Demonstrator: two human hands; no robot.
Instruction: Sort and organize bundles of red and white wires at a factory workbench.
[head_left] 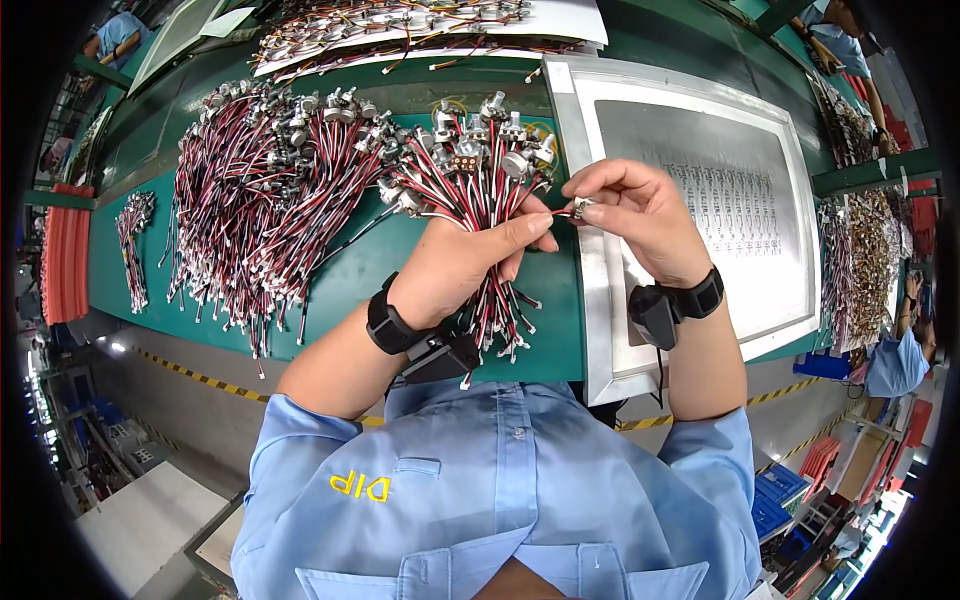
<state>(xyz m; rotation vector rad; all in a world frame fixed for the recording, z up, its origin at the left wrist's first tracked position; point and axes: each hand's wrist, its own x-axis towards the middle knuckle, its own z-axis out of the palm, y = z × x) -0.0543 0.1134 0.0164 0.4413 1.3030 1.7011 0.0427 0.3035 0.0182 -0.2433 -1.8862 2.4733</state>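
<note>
My left hand (pixel 440 265) is closed around a bundle of potentiometers with red, black and white leads (pixel 478 185). Their metal bodies and shafts fan out above the hand, and white plugs hang below it. Between the left thumb and fingers runs a short reddish lead, reaching toward my right hand (pixel 650 225). The right fingertips pinch a small metal-bodied potentiometer (pixel 581 207) at that lead's end, partly hidden by the thumb. Close to the left hand lies a large heap of similar wired potentiometers (pixel 275 190).
The parts lie on a green bench top (pixel 345 300). A metal-framed panel (pixel 588 330) borders the right hand. A smaller wired bundle (pixel 134 250) sits far left, and a white board with more wired parts (pixel 430 42) stands behind. Other people work at the edges, one in blue (pixel 895 365).
</note>
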